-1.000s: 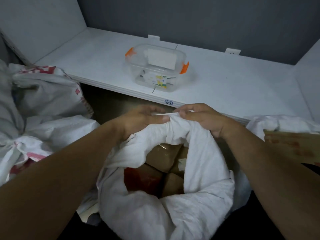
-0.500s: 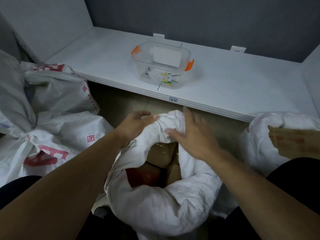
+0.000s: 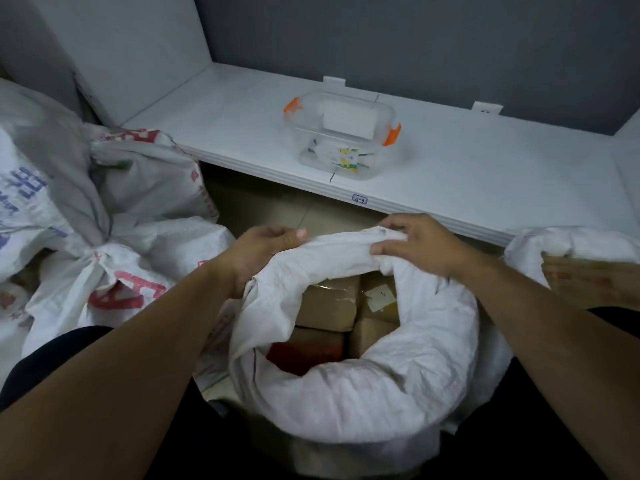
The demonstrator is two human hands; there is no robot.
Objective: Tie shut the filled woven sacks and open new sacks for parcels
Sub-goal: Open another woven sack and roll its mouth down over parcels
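A white woven sack [image 3: 363,393] stands open in front of me, its rim rolled down. Brown parcels [image 3: 329,303] and a red one [image 3: 304,351] fill it. My left hand [image 3: 263,251] grips the far rim on the left side, thumb on top of the cloth. My right hand [image 3: 419,245] holds the same far rim further right, fingers curled over a bunched fold. The two hands are apart, with a stretch of rim between them.
A white shelf [image 3: 485,188] runs behind the sack, carrying a clear plastic box [image 3: 343,136] with orange clasps. Tied printed sacks [image 3: 104,265] pile up at the left. Another open sack [image 3: 568,244] with a cardboard parcel [image 3: 595,282] sits at the right.
My right hand has gone from lying flat on the rim to gripping it further right. The hands have spread apart, and the sack mouth has opened wider.
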